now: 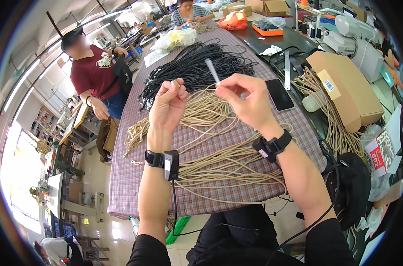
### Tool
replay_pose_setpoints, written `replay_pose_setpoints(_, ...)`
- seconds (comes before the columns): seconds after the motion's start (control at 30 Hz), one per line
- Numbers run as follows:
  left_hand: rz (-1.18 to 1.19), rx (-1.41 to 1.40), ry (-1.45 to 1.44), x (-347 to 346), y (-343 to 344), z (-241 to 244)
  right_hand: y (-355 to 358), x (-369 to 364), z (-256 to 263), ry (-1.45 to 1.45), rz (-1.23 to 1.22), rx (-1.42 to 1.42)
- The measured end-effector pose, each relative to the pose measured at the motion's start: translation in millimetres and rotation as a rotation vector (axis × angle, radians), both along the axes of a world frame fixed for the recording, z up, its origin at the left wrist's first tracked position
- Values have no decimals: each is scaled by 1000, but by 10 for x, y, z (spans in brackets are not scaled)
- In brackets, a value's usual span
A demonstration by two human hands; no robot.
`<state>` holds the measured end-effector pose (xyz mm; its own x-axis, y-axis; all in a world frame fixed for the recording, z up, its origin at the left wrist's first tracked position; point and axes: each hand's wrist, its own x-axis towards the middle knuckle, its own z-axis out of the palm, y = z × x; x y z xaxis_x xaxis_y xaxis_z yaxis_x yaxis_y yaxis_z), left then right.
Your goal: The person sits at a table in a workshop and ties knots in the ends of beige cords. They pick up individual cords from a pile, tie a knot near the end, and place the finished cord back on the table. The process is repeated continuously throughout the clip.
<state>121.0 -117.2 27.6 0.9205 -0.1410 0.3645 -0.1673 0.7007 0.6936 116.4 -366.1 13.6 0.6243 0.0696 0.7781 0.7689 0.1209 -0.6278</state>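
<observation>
My left hand (170,103) is raised above the table with its fingers curled at a cord's end; what lies inside them is hidden. Between the thumb and fingertips of my right hand (244,99) is a small translucent plastic tube (212,70), pointing up and away. Both wrists wear black straps with small boxes. Beneath the hands lies a bundle of beige cords (204,109), and nearer to me a second bundle of beige cords (221,163) spreads across the checked cloth (201,207). Farther back is a heap of black cords (198,60).
A smartphone (280,94) and a metal ruler (287,70) lie right of the cords. Beyond them are a cardboard box (351,89) and more beige cords (334,123). One person (95,69) stands at the left; another (191,15) sits at the far end.
</observation>
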Motion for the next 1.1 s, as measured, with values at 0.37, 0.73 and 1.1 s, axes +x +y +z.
replay_pose_setpoints(0.37, -13, -115, 35, -2, -141, -72, 308, -180, -168, -95, -4, -181)
replay_pose_setpoints(0.73, -31, -211, 134, -134, -320, 12, 300, -192, -147, -78, -6, -165)
replay_pose_setpoints(1.1, -61, -173, 120, -101, -333, -70, 275, -184, -132, -65, -12, -146)
